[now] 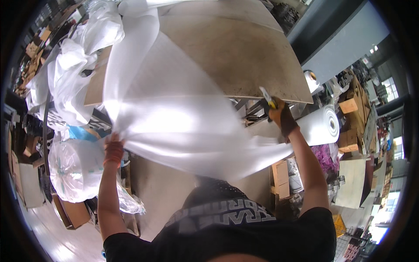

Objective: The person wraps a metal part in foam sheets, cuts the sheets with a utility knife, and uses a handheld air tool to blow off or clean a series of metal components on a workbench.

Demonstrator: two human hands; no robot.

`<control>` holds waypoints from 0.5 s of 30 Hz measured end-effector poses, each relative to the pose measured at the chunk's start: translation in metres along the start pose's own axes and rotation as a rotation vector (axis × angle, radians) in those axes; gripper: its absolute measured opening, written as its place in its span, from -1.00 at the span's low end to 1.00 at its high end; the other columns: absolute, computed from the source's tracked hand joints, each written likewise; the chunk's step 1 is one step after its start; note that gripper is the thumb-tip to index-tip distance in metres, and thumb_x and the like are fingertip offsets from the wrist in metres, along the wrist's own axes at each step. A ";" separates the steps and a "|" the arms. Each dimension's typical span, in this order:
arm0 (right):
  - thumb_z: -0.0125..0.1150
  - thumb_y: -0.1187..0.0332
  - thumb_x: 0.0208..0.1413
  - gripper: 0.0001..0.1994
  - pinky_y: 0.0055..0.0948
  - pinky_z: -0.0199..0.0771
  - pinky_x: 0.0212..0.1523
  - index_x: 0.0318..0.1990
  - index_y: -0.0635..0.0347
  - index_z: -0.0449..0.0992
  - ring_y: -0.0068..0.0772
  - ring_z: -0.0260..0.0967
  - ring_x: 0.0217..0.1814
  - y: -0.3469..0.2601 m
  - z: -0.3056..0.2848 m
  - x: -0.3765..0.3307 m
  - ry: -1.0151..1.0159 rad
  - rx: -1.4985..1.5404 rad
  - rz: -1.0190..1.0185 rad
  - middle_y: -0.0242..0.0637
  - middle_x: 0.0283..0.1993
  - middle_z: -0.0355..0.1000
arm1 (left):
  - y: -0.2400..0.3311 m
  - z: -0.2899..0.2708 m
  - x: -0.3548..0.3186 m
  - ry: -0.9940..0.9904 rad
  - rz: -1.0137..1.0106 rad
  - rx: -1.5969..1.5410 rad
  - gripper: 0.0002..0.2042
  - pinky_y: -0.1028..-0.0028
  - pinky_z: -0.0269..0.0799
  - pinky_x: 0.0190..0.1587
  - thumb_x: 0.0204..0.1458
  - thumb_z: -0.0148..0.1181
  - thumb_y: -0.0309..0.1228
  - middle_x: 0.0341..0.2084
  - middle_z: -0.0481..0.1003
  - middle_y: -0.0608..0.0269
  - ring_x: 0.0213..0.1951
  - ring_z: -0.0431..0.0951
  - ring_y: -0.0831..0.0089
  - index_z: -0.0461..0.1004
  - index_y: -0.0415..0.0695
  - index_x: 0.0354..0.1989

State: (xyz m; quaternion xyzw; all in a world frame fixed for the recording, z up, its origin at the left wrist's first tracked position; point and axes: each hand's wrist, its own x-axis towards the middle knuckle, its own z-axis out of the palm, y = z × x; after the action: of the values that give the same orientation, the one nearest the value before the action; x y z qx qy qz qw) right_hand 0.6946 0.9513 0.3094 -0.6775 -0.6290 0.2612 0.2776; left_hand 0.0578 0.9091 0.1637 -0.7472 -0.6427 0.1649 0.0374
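Observation:
A wide sheet of thin white foam (pixel 170 122) is stretched in front of me, hanging over the near edge of a brown board table (pixel 227 48). At its left side my left hand (pixel 114 147), in an orange glove, is closed on the bunched edge of the sheet. On the right, near the table's front corner, my gloved right hand (pixel 281 115) grips a utility knife (pixel 269 99) with a yellow part on its handle, pointing up and away. The sheet's right end reaches below my right wrist; whether that hand also touches it, I cannot tell.
A roll of white foam (pixel 321 125) lies at the right. To the left stand a plastic-wrapped roll (pixel 74 170) and a heap of crumpled white wrap (pixel 72 65). A dark steel column (pixel 325 32) rises at the back right. Cardboard boxes (pixel 281 179) sit under the right side.

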 end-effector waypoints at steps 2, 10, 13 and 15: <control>0.06 0.46 0.05 -0.83 -0.40 0.31 -0.52 -0.21 0.28 0.48 -0.48 0.28 -0.54 -0.006 0.008 0.027 0.081 0.202 -0.104 -0.29 -0.47 0.41 | -0.008 -0.017 -0.013 -0.292 -0.376 0.018 -0.88 0.17 0.34 0.07 -0.10 0.12 -0.34 -0.15 0.52 0.20 0.02 0.47 0.24 0.50 0.02 -0.36; 0.05 0.30 0.04 -0.83 -0.36 0.31 -0.43 -0.33 0.19 0.48 -0.28 0.33 -0.45 0.088 0.092 0.133 0.283 -0.238 -0.230 -0.25 -0.48 0.40 | 0.166 -0.177 0.074 1.059 -0.227 -0.778 -0.58 0.38 0.51 -0.31 -0.13 0.34 -0.32 -0.45 0.57 0.15 -0.41 0.59 0.26 0.45 -0.14 -0.05; 0.07 0.32 0.06 -0.87 -0.42 0.26 -0.49 -0.34 0.17 0.45 -0.44 0.27 -0.50 0.031 0.073 0.105 0.024 0.150 -0.229 -0.34 -0.53 0.34 | 0.204 -0.186 0.143 0.749 -0.422 -0.649 -0.25 0.33 0.29 0.07 -0.18 0.26 0.09 -0.09 0.44 0.13 0.00 0.42 0.26 0.26 -0.14 0.12; 0.08 0.34 0.08 -0.89 -0.46 0.23 -0.53 -0.35 0.16 0.43 -0.55 0.23 -0.53 0.029 0.034 0.089 -0.045 0.233 -0.206 -0.40 -0.56 0.29 | 0.230 -0.237 0.182 0.295 -0.533 -0.668 -0.22 0.26 0.21 0.09 -0.24 0.26 0.14 -0.02 0.36 0.21 0.08 0.32 0.32 0.22 -0.07 0.14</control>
State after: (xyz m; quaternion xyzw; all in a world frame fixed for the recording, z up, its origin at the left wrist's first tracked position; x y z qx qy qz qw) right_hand 0.6977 1.0406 0.2651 -0.5665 -0.6668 0.3177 0.3653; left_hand 0.3674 1.0840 0.2897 -0.5423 -0.8185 -0.1749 -0.0734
